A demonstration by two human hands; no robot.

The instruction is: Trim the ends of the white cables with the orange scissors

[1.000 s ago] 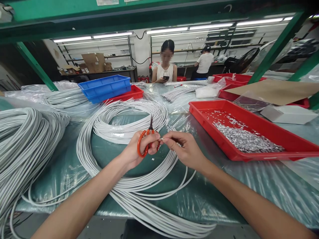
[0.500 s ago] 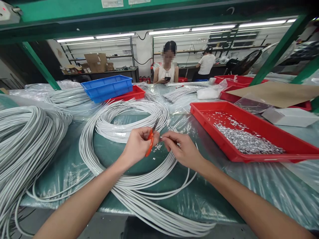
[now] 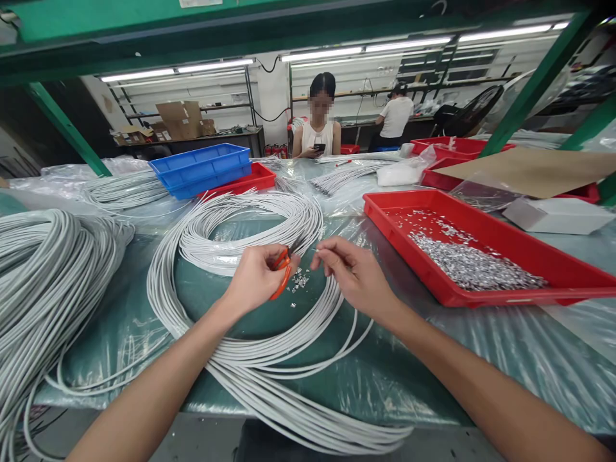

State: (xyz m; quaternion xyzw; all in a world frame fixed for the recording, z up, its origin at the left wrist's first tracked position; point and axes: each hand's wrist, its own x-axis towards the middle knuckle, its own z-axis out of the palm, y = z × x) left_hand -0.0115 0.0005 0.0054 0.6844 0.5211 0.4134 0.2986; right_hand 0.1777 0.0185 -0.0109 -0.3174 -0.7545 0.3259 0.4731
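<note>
Orange-handled scissors (image 3: 285, 276) are held in my left hand (image 3: 255, 277), their dark blades pointing up and away toward my other hand. Thumb and forefinger of my right hand (image 3: 355, 273) pinch the end of a white cable (image 3: 315, 250), whose tip shows just beyond the fingers. A small gap separates the blades from that tip. Below both hands, a few small silvery bits (image 3: 299, 280) lie on the green table. Around them curves a large coil of white cables (image 3: 289, 333), with a tighter coil (image 3: 212, 247) behind.
To the right stands a red tray (image 3: 524, 298) with many small metal pieces (image 3: 466, 263). A thick cable bundle (image 3: 52, 289) fills the left side. Blue trays (image 3: 206, 170) sit at the back left. Across the table a person (image 3: 320, 138) holds a phone.
My hands have moved apart slightly, the left one shifting left with the scissors. The scissors' blades have turned from upright toward my right hand. The view has shifted a little.
</note>
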